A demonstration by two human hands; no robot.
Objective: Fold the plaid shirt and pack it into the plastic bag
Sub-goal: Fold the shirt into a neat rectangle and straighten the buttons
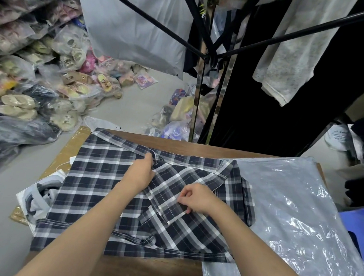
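A navy-and-white plaid shirt lies spread flat on the brown table, with one sleeve folded diagonally across its middle. My left hand presses on the shirt near its far edge, fingers pinching a fold of cloth. My right hand pinches the cuff end of the folded sleeve. A clear plastic bag lies flat on the table just right of the shirt, overlapping its right edge.
Paper sheets and cardboard stick out under the shirt's left side. Bagged slippers are piled on the floor at left. A black clothes rack with hanging garments stands beyond the table. A blue stool is at right.
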